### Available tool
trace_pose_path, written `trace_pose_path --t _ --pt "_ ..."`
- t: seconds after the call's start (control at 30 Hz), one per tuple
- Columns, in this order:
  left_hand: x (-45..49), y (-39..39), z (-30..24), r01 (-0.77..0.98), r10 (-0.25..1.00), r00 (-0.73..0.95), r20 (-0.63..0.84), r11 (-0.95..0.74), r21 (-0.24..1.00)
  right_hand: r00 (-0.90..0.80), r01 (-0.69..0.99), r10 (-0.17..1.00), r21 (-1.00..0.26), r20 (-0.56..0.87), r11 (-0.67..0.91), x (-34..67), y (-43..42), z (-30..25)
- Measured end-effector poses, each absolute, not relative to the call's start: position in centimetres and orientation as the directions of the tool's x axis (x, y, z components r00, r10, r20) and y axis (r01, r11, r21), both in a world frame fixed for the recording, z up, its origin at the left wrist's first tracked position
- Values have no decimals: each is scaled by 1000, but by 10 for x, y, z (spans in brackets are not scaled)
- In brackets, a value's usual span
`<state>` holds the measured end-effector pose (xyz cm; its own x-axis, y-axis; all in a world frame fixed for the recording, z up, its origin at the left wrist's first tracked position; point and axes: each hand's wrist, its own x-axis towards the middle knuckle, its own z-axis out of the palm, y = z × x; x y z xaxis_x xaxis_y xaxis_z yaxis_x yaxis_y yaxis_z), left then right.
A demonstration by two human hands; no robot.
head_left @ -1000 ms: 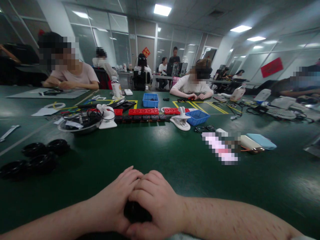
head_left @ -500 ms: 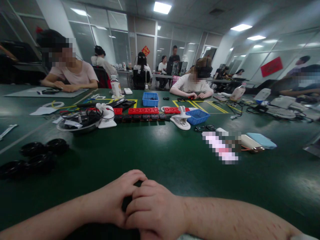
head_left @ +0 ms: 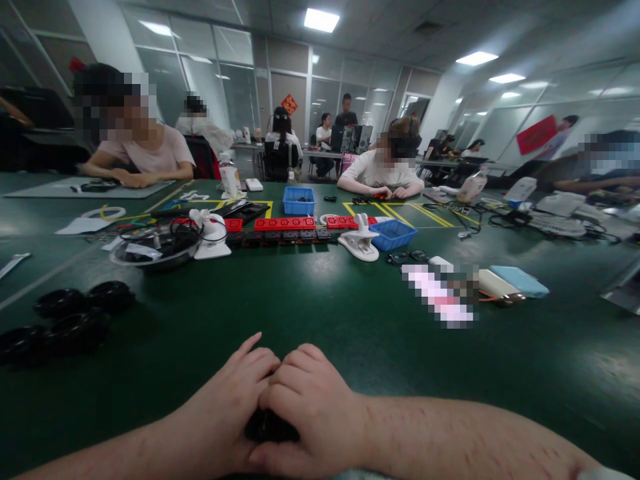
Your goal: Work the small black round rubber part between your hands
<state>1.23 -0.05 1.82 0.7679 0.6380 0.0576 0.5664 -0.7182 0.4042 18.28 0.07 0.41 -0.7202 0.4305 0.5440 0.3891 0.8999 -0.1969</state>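
A smooth, faintly glossy green table [head_left: 350,320] is seen; the blue baskets [head_left: 299,199] and black round parts [head_left: 75,313] look plastic, possibly matt.

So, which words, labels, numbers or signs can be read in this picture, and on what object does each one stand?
No text can be read here.
Red diamond-shaped paper sign on the far glass wall: character too small.
Red rectangular banner on the right glass wall: blurred.
White plastic bottle with label on the green table: print too small.
Small black round part under the left hand and right hand: no marking visible.
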Motion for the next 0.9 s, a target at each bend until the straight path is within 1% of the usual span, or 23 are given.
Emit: trace_pose_path --t 0.1,0.23,0.3,0.4,0.47,0.53,0.67,0.77,0.83,0.9 --pt "13 0 14 553 625 779 48 -721 417 -762 346 402 -206 508 916 183 1 5" --pt "9 8 9 484 581 813 39 -712 508 -813 160 253 -217 524 963 185 3 8" --pt "7 13 11 457 557 830 16 -696 553 -835 105 200 -208 513 972 185 4 10" --pt "6 18 15 429 526 850 -1 -693 580 -864 91 178 -202 470 975 186 4 10" --pt "5 18 17 426 526 851 10 -699 575 -862 81 169 -199 478 977 185 4 10" --pt "5 17 18 433 525 851 7 -709 556 -833 96 189 -200 520 975 185 4 9" --pt "7 12 19 470 554 832 20 -725 504 -717 249 353 -252 601 935 184 2 6" --pt "11 6 19 512 592 806 22 -715 476 -689 347 423 -244 589 906 183 1 4" --pt "13 3 19 539 617 786 25 -705 461 -699 384 441 -223 563 896 183 1 4" --pt "14 2 17 555 633 773 27 -697 455 -717 389 441 -215 540 896 183 1 4"
